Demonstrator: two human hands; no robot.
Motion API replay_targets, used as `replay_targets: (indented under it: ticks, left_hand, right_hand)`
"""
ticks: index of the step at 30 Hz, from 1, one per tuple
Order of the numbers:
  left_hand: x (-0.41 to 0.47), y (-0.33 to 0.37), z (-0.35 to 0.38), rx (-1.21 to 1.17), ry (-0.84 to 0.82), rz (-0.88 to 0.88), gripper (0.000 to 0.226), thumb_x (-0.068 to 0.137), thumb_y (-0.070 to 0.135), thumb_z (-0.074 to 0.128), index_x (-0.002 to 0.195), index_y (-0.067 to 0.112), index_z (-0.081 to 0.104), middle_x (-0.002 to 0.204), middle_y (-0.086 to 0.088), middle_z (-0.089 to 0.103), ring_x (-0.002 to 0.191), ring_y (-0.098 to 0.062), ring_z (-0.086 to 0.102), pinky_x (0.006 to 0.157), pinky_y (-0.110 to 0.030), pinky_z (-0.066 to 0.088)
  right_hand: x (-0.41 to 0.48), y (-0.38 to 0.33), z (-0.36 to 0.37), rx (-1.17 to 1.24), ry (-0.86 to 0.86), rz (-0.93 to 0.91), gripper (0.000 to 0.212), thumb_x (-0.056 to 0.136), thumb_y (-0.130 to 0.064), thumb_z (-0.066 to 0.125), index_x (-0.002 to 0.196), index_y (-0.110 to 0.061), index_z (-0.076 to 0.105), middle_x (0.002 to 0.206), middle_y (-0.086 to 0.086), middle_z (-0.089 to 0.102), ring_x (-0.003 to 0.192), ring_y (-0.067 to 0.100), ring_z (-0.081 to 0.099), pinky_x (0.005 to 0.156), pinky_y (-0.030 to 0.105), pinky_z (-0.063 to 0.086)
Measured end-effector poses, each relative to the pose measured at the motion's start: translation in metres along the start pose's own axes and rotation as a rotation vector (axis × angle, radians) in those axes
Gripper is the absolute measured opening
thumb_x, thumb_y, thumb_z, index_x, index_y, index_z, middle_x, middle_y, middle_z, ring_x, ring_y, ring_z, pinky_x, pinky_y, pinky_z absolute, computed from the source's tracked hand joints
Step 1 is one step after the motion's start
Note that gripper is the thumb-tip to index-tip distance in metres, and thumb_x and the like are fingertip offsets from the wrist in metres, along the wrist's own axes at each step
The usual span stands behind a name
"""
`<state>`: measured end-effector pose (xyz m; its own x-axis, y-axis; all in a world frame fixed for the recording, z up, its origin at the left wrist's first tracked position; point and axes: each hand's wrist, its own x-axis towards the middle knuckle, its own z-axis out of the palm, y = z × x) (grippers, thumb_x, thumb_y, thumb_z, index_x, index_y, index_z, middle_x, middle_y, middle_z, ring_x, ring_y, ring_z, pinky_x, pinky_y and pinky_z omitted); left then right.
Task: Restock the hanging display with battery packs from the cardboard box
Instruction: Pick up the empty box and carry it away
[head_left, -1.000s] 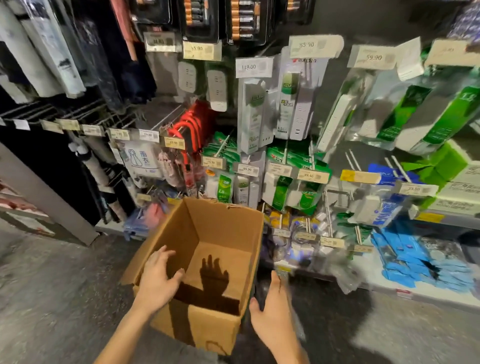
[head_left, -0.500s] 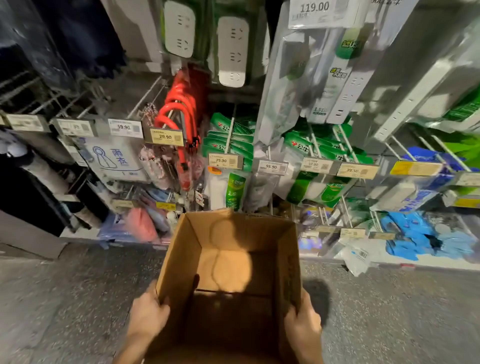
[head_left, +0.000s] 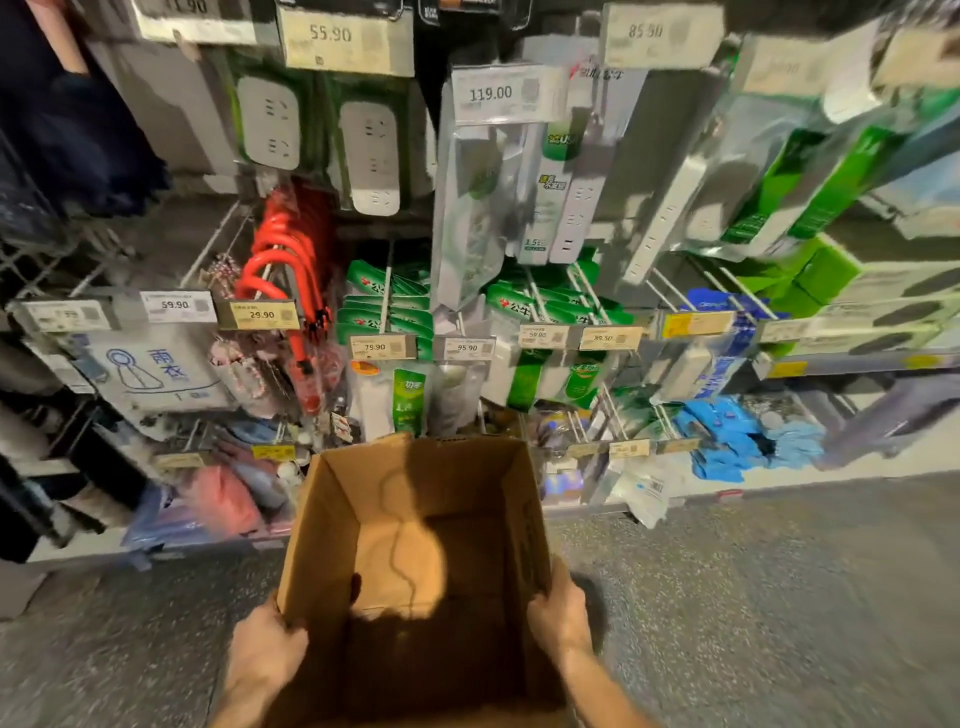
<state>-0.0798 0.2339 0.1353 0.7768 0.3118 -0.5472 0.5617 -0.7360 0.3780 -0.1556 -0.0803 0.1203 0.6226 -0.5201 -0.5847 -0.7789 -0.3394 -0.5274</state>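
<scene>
We grip the cardboard box (head_left: 322, 545) by its side walls, left hand (head_left: 265, 649) and right hand (head_left: 558, 613) curled round them, probably to carry it level before the hanging display (head_left: 383, 347); no battery packs show inside.

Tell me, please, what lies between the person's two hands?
The open cardboard box, seen in the head view: left hand grips its left wall, right hand its right wall; its inside looks empty.
</scene>
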Motion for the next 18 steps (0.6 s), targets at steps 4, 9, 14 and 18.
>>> replay_targets:
  ticks: [4,9,14,18]
  left_hand:
    - [-0.022,0.009,-0.005,0.035,-0.008,0.062,0.042,0.085,0.012,0.065,0.127,0.010,0.067,0.117,-0.019,0.072,0.114,-0.037,0.066,0.102,-0.043,0.050]
    - [-0.060,0.032,0.003,0.064,-0.026,0.225,0.045,0.086,0.011,0.064,0.131,0.010,0.063,0.124,-0.021,0.069,0.118,-0.037,0.064,0.102,-0.042,0.049]
    - [-0.115,0.080,0.025,0.159,-0.041,0.460,0.035,0.086,0.007,0.061,0.120,0.008,0.065,0.114,-0.020,0.071,0.110,-0.037,0.066,0.094,-0.041,0.052]
    - [-0.180,0.119,0.052,0.211,-0.056,0.663,0.039,0.081,0.017,0.059,0.119,0.008,0.064,0.115,-0.023,0.072,0.108,-0.040,0.067,0.089,-0.040,0.053]
  right_hand:
    - [-0.019,0.021,-0.017,0.133,0.052,-0.066,0.043,0.083,-0.010,0.053,0.118,-0.035,0.055,0.093,-0.010,0.069,0.090,0.013,0.068,0.080,0.033,0.058]
    - [-0.056,0.044,-0.069,0.160,0.125,-0.041,0.045,0.091,-0.008,0.047,0.132,-0.024,0.052,0.103,-0.001,0.066,0.093,0.018,0.061,0.088,0.034,0.049]
    - [-0.094,0.101,-0.131,0.213,0.258,-0.035,0.026,0.092,-0.014,0.048,0.115,-0.021,0.058,0.104,0.003,0.066,0.103,0.025,0.065,0.096,0.041,0.054]
    - [-0.150,0.151,-0.188,0.367,0.334,-0.002,0.028,0.094,-0.014,0.057,0.119,-0.025,0.049,0.113,0.003,0.060,0.114,0.026,0.059,0.102,0.038,0.047]
